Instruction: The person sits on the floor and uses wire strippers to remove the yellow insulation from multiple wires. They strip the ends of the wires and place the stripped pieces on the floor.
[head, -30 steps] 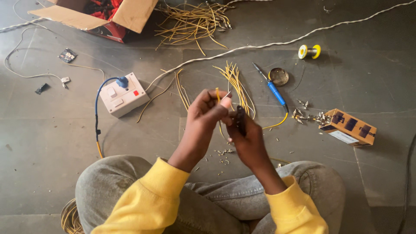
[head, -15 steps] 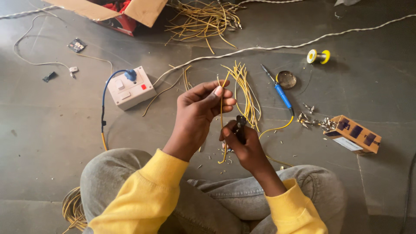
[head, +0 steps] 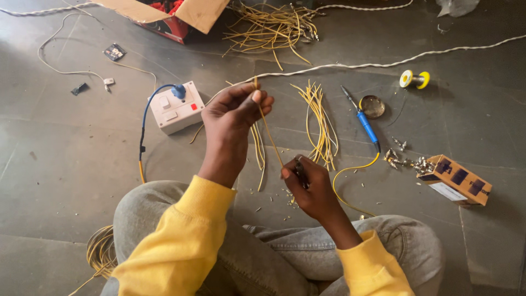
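At the top left, an open brown cardboard box (head: pixel 164 13) shows red items inside. Right of it, the left hand (head: pixel 235 112) pinches the upper end of a thin yellow wire (head: pixel 268 131) between thumb and fingertips. The wire runs taut and slanting down to the right hand (head: pixel 307 186), whose fingers are closed around a small dark tool (head: pixel 299 170). At far right, a small brown carton (head: pixel 457 178) lies on its side, with small metal connectors (head: pixel 408 160) spilled at its mouth.
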